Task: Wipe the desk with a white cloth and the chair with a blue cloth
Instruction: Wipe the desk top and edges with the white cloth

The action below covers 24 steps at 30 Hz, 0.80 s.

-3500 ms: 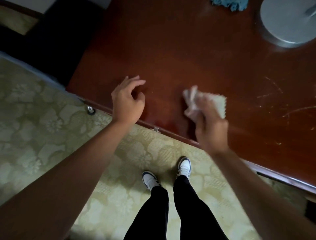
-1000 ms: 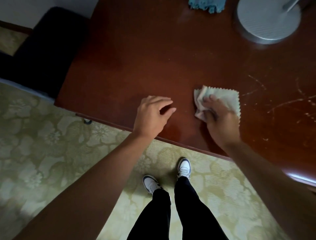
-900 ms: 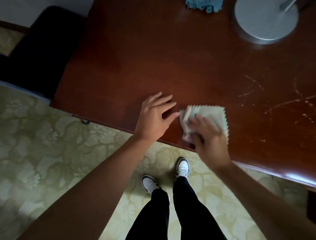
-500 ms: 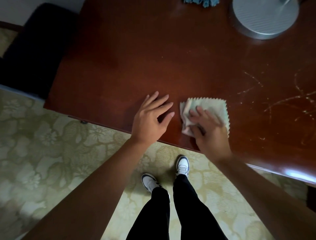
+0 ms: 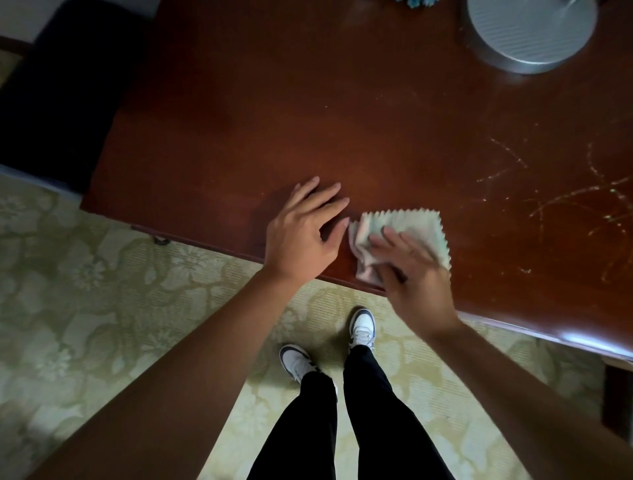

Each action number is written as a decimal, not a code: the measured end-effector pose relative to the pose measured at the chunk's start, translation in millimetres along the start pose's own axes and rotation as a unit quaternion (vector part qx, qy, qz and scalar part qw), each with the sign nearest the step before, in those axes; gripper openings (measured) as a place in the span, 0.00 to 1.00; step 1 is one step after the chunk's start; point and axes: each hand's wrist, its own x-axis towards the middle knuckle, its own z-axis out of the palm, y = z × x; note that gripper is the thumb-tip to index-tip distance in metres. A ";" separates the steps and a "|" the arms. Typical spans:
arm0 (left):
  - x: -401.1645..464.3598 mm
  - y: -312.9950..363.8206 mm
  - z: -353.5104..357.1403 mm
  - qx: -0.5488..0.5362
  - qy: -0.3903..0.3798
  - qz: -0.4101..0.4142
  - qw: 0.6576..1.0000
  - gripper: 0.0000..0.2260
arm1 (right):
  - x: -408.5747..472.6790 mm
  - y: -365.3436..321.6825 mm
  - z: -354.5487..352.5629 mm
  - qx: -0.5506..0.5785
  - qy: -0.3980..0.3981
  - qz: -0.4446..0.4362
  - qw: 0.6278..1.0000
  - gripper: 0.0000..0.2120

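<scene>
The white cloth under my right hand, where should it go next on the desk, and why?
Probably slide the white cloth to the right, toward the pale scratchy marks. The right hand presses it flat near the front edge of the desk, beside the left hand, and that marked stretch lies just past it.

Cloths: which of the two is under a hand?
The white cloth, pressed by the right hand at the desk's near edge; the blue cloth lies untouched at the far edge.

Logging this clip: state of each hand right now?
Left hand: open, flat on the desk, holding nothing.
Right hand: open, fingers pressing the white cloth.
</scene>
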 end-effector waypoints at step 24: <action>78.5 11.7 17.9 0.180 -0.046 -0.056 0.981 0.22 | 195.8 75.3 -21.7 -0.183 -0.069 0.109 0.975 0.29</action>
